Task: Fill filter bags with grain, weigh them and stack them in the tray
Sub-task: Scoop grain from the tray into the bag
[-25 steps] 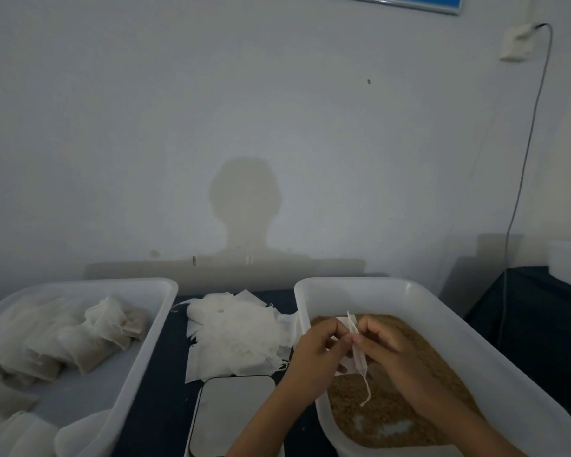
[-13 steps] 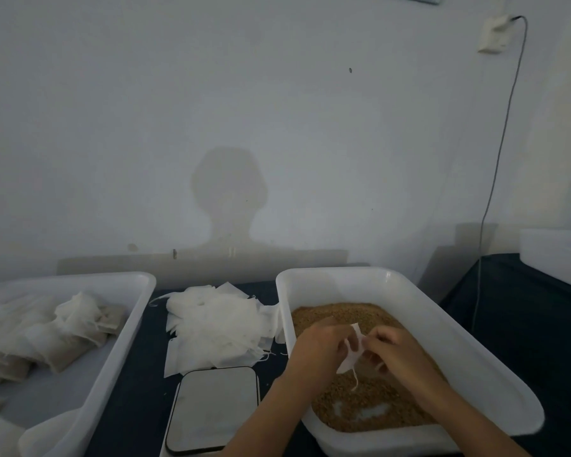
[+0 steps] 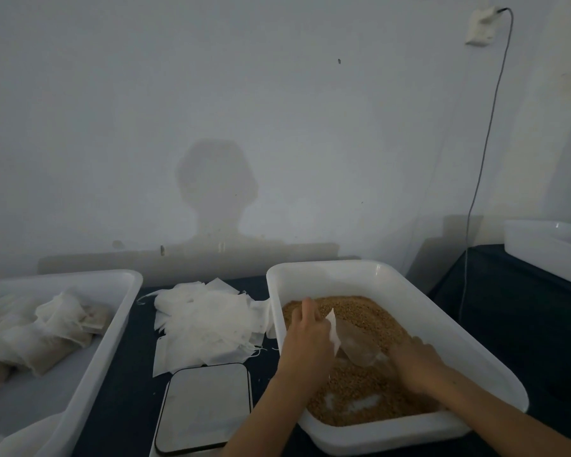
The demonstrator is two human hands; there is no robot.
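Your white tub [image 3: 435, 328] of grain [image 3: 370, 387] sat right of the scale [image 3: 205, 407], the tray [image 3: 89, 364] of filled bags [image 3: 47, 338] left of it. Over the grain, your left hand [image 3: 307, 341] pinched the filter bag [image 3: 356, 344] by its mouth, while your right hand [image 3: 416, 361] curled at its lower end; I couldn't tell whether it gripped.

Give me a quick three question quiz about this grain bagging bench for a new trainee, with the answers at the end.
1. True or false: the flat grey scale has a bag on it.
2. Which container holds the brown grain: A, the left white plastic tray; B, the right white plastic tub; C, the scale?
3. Where does the pile of empty white filter bags lie?

Key
1. False: its plate is bare.
2. B. The left hand holds an open white filter bag over it; the right hand is at the grain.
3. On the dark table, between tray and tub, behind the scale.
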